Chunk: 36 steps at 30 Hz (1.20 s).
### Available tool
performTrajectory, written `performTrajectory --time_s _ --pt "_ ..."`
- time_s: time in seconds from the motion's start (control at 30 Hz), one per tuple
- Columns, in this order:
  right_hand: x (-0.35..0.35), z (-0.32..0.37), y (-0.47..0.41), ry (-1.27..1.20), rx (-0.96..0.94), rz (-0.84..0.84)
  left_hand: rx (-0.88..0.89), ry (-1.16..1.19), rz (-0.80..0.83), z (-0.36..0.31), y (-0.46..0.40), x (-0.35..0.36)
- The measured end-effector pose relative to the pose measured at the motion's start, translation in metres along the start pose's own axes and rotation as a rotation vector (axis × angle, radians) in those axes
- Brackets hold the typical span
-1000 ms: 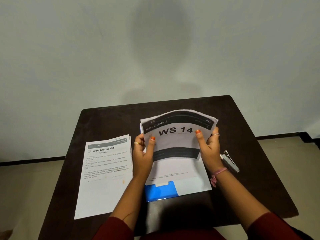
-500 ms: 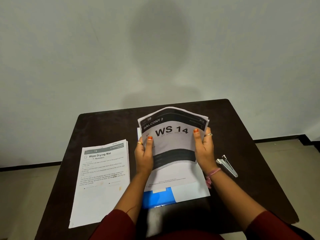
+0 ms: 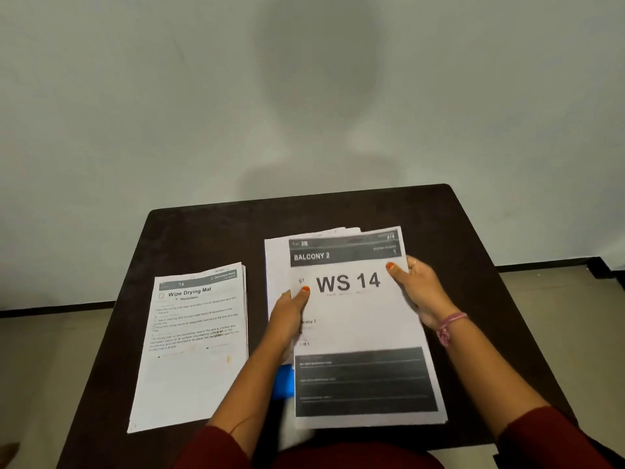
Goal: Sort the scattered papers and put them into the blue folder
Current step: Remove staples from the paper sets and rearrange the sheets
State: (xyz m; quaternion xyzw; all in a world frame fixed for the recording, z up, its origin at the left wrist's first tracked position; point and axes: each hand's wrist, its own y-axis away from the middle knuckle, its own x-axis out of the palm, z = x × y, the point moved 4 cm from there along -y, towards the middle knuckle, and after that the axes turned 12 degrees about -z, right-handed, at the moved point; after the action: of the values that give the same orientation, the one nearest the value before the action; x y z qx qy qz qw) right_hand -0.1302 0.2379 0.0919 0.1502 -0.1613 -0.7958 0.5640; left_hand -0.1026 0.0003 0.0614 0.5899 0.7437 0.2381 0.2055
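Note:
A stack of papers [image 3: 358, 326] topped by a sheet printed "WS 14" lies flat in front of me at the middle of the table. My left hand [image 3: 291, 309] holds its left edge with the thumb on top. My right hand [image 3: 419, 289] holds its right edge the same way. Under the stack lie more white sheets [image 3: 275, 265], and a corner of the blue folder [image 3: 283, 382] shows beneath them beside my left forearm. A second pile [image 3: 192, 346], headed "Wipe Drying Mat", lies to the left.
The dark brown table [image 3: 473, 252] stands against a pale wall. Bare tabletop shows along the far edge and on the right side. Tiled floor is visible on both sides of the table.
The "WS 14" stack stood bent and upright in both hands; now it lies lowered and flattened over the sheets and folder. The metal clip on the right is no longer visible.

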Motion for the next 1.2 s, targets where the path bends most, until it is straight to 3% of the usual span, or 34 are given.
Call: performTrajectory --time_s 0.17,0.33,0.7,0.9,1.07,1.2 --pt "-0.009 -0.064 -0.002 0.046 0.122 -0.013 -0.122 -0.091 0.036 0.052 -0.008 -0.001" --pt "-0.011 -0.09 -0.006 0.073 0.127 -0.008 -0.147 -0.066 0.02 0.059 -0.017 0.005" --pt "-0.02 -0.094 -0.021 0.407 -0.044 -0.009 -0.034 -0.043 -0.259 0.052 -0.041 0.024" --pt "-0.064 -0.077 -0.027 0.693 -0.34 -0.359 0.053 -0.071 -0.34 0.057 -0.042 0.029" --pt "-0.095 -0.087 -0.029 1.035 -0.27 -0.39 0.061 -0.068 -0.36 0.064 -0.045 0.029" --pt "-0.103 -0.098 -0.035 0.963 -0.141 -0.329 0.048 -0.004 -0.374 0.068 -0.045 0.029"
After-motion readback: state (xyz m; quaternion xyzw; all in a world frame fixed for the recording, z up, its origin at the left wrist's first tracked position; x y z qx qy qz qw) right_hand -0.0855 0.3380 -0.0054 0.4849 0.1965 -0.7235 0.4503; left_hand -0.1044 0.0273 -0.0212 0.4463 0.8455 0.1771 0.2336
